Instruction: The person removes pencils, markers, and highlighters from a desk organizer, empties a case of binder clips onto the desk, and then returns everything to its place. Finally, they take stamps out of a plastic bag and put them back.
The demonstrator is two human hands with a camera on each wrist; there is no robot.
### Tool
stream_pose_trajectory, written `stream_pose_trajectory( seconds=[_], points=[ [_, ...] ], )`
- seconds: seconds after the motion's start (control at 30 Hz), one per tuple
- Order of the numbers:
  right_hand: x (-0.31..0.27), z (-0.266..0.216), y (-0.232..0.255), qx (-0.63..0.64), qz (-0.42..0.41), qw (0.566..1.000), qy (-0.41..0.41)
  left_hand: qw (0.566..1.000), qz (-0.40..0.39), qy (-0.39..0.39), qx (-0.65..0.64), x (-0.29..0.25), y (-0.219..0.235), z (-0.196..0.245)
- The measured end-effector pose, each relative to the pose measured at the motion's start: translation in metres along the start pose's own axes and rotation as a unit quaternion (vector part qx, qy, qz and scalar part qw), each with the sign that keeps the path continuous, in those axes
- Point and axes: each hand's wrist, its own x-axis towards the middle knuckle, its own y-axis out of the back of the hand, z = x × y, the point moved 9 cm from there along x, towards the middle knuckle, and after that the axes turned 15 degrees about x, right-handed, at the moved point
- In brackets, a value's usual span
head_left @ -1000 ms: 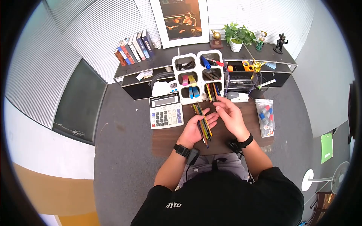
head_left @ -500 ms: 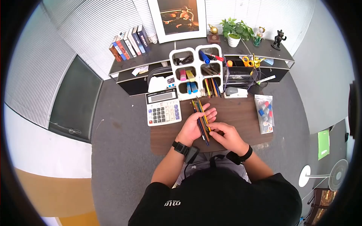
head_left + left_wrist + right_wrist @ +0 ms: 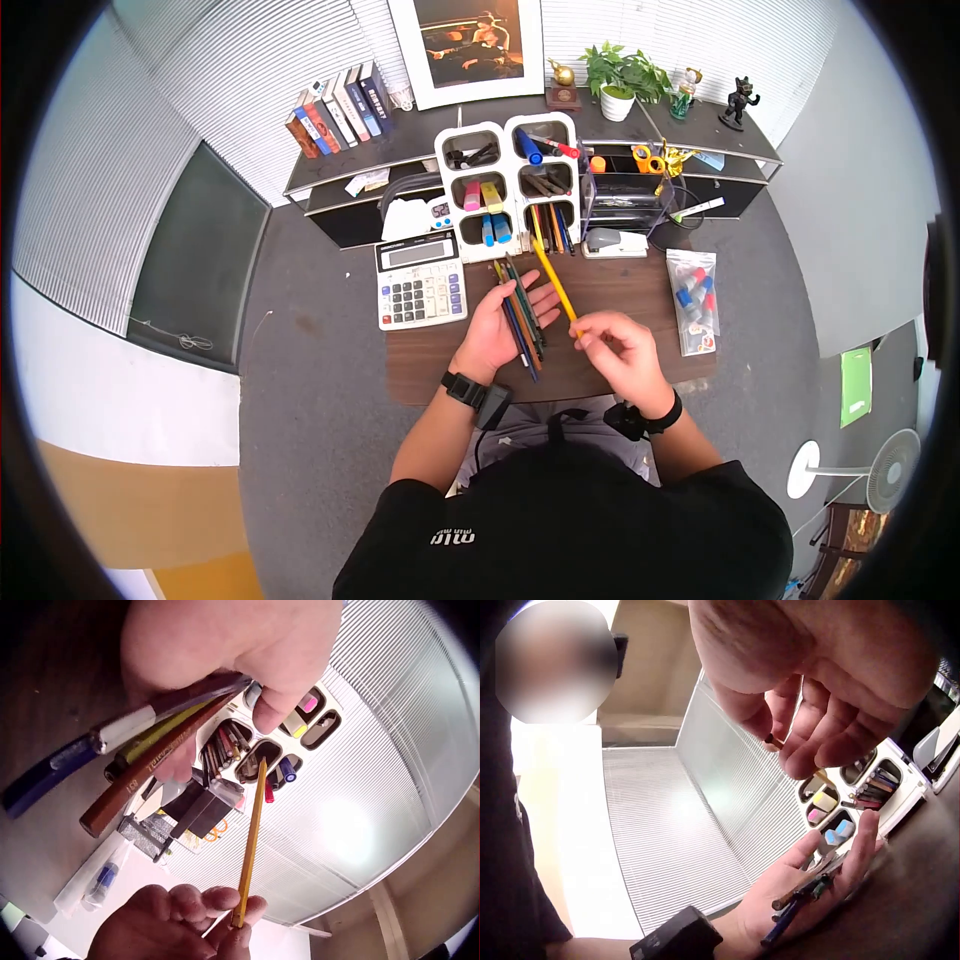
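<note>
My left hand holds a bundle of coloured pencils slantwise across the palm, the thumb over them. In the left wrist view a brown pencil and a dark blue one show at the bundle's end. My right hand pinches one yellow pencil by its near end, its far end pointing at the white desk organizer. Pencils stand in the organizer's near right compartment; blue highlighters fill the near left one.
On the brown desk, a calculator lies left of the organizer. A stapler is to its right, and a clear bag of red and blue items lies at the right edge. Behind stands a dark shelf with books and a potted plant.
The right hand came down from near the pencil compartment to the bundle, then drew the yellow pencil away to the right. The left hand keeps its hold on the other pencils.
</note>
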Motion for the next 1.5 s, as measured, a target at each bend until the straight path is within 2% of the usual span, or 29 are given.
stream_pose_trajectory(
  seconds=[0.07, 0.13, 0.23, 0.33, 0.37, 0.5, 0.7, 0.8, 1.03, 1.17, 1.37, 1.43, 1.5],
  points=[
    [0.008, 0.016, 0.011, 0.103, 0.057, 0.993, -0.024, 1.000, 0.014, 0.000, 0.013, 0.001, 0.001, -0.001],
    [0.022, 0.028, 0.015, 0.097, 0.063, 0.993, -0.023, 1.000, 0.015, 0.003, 0.022, 0.000, 0.002, -0.001],
    [0.044, 0.056, 0.021, 0.124, 0.095, 0.986, -0.064, 0.999, 0.026, 0.006, 0.042, -0.002, 0.002, -0.001],
    [0.061, 0.063, 0.020, 0.161, 0.112, 0.980, -0.043, 1.000, 0.013, 0.005, 0.026, -0.003, 0.003, -0.002],
    [0.062, 0.065, 0.019, 0.156, 0.108, 0.980, -0.064, 1.000, 0.010, 0.005, 0.013, -0.003, 0.002, -0.001],
    [0.049, 0.057, 0.016, 0.112, 0.130, 0.983, -0.059, 1.000, 0.005, -0.004, 0.004, -0.003, 0.003, -0.001],
    [0.011, 0.036, -0.029, -0.057, -0.053, 0.996, -0.047, 0.999, 0.010, -0.028, 0.037, -0.003, 0.000, 0.002],
    [0.006, 0.036, -0.039, -0.057, -0.057, 0.996, -0.031, 0.999, 0.006, -0.019, 0.046, -0.003, -0.004, 0.000],
    [0.007, 0.041, -0.037, -0.059, -0.023, 0.998, -0.017, 0.999, 0.009, -0.018, 0.037, -0.004, 0.001, 0.000],
    [0.007, 0.018, -0.030, -0.092, -0.025, 0.995, -0.016, 0.999, 0.030, -0.012, 0.023, -0.006, 0.001, 0.002],
    [0.007, -0.026, -0.014, -0.065, -0.032, 0.995, 0.065, 1.000, 0.024, 0.000, 0.007, -0.005, 0.001, 0.002],
    [0.008, -0.031, 0.000, -0.056, 0.013, 0.995, 0.080, 1.000, 0.030, -0.002, 0.008, -0.004, 0.001, 0.002],
    [0.015, -0.007, 0.016, -0.026, 0.068, 0.996, 0.043, 0.999, 0.034, -0.005, 0.010, -0.004, 0.001, 0.002]
  ],
)
